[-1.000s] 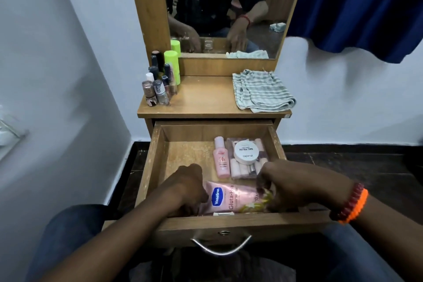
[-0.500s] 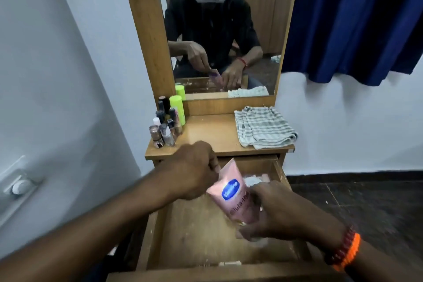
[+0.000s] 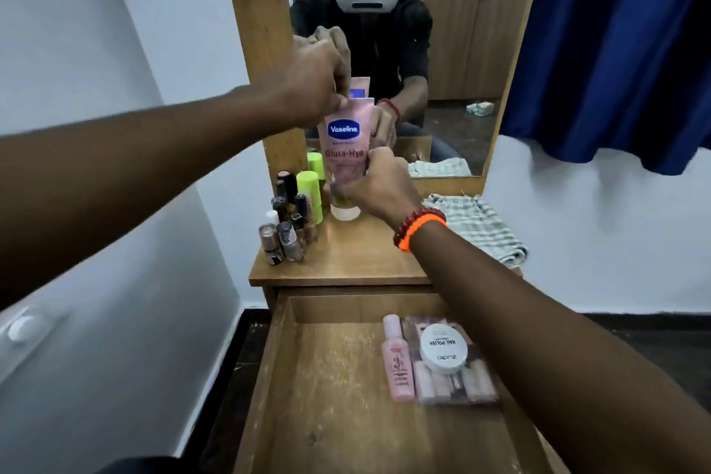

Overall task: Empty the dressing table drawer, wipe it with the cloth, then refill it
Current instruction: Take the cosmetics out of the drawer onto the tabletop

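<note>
The pink Vaseline tube (image 3: 345, 150) stands upright, cap down, on the dressing table top (image 3: 358, 258) near the mirror. My left hand (image 3: 311, 83) pinches its top edge. Lower down, my right hand (image 3: 379, 185) wraps its body just above the white cap. The wooden drawer (image 3: 327, 396) is pulled out below. At its right side lie a small pink bottle (image 3: 398, 362), a clear packet of pale sticks (image 3: 458, 385) and a white round nail polish tin (image 3: 443, 348) on top of the packet. A striped cloth (image 3: 483, 227) lies folded on the table top's right.
Several small nail polish bottles (image 3: 284, 227) and a lime green tube (image 3: 311, 194) crowd the table top's left. The mirror (image 3: 404, 50) rises behind. A white wall is at the left, a blue curtain (image 3: 615, 42) at the upper right, dark floor at the right.
Both hands lifted the Vaseline tube out of the drawer, turned it upright and carried it onto the table top by the mirror. The view tilted upward.
</note>
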`<state>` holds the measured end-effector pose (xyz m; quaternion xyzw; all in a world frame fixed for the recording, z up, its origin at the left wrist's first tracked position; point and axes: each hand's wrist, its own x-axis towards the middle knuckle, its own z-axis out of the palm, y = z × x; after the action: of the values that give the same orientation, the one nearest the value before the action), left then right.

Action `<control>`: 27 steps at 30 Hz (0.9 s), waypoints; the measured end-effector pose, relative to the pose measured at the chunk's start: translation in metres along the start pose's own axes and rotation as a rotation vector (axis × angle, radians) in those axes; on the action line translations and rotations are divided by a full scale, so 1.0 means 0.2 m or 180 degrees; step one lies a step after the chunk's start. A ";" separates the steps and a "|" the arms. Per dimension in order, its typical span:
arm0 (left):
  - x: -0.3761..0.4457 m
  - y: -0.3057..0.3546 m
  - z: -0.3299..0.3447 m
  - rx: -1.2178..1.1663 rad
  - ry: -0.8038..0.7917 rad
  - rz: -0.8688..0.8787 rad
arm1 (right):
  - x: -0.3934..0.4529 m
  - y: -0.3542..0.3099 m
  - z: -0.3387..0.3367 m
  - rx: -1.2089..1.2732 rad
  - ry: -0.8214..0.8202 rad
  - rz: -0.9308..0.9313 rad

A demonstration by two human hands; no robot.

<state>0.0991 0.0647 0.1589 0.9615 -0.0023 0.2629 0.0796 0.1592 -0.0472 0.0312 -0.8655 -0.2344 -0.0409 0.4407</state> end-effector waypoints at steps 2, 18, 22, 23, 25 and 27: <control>0.04 -0.08 0.04 0.0056 0.0027 0.0006 | 0.08 0.01 0.07 -0.0077 0.0021 0.0046; 0.08 -0.19 0.21 0.0112 0.0261 -0.0004 | 0.13 0.09 0.15 -0.0015 -0.0040 0.0135; 0.05 -0.16 0.19 0.0165 0.0249 -0.0044 | 0.03 0.08 0.04 -0.0135 -0.0151 0.0133; 0.03 -0.14 0.19 0.0143 0.0343 -0.0060 | -0.01 0.08 0.01 -0.0174 -0.0089 0.0163; -0.08 -0.04 0.18 0.0048 0.0715 -0.0021 | -0.13 0.08 -0.05 -0.0185 0.0177 0.0267; -0.28 0.12 0.23 -0.0167 0.1061 0.0132 | -0.29 0.10 -0.11 -0.0116 0.0337 0.0333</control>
<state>0.0720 0.0328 0.0948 0.9020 -0.0158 0.4201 0.0985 0.1191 -0.0960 0.0130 -0.8811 -0.1644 -0.0678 0.4382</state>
